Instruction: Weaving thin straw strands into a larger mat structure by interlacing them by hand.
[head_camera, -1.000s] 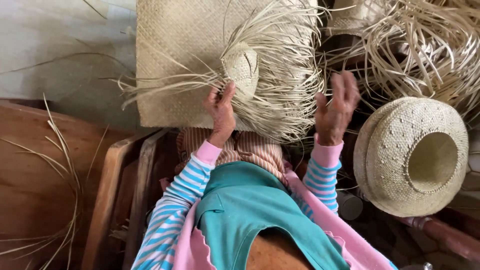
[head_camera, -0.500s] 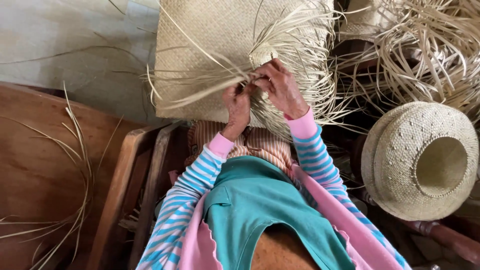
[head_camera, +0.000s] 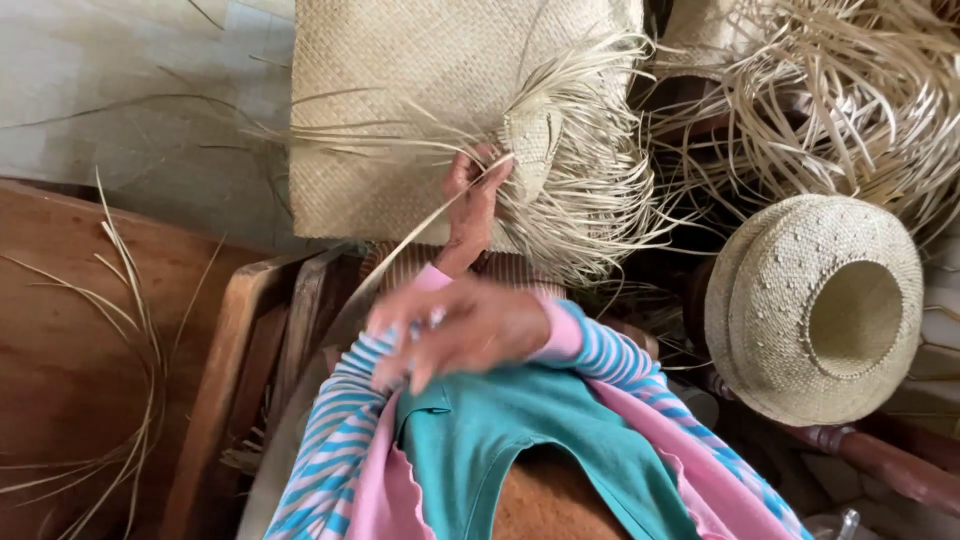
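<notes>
Pale straw fills the upper half of the view, seen from above a seated person in striped blue and pink sleeves. The left hand is reaching up to a small woven straw piece, its fingers bunched and pinching at the loose strands where the weave ends. That woven piece is sitting near the top centre, resting on a flat woven mat, with unwoven strands fanning out to the right and downward.

1 long straw strand is running from the left hand's fingertips down and to the left, its long axis lying on a diagonal from upper right to lower left. The lower end is passing toward the right hand, which is crossing in front of the body, blurred, with fingers loosely spread; I cannot tell whether it is gripping the strand.

A finished straw hat is lying crown-down to the right, well apart from both hands. A tangle of loose straw is piled at top right. A wooden chair frame is standing at lower left.
</notes>
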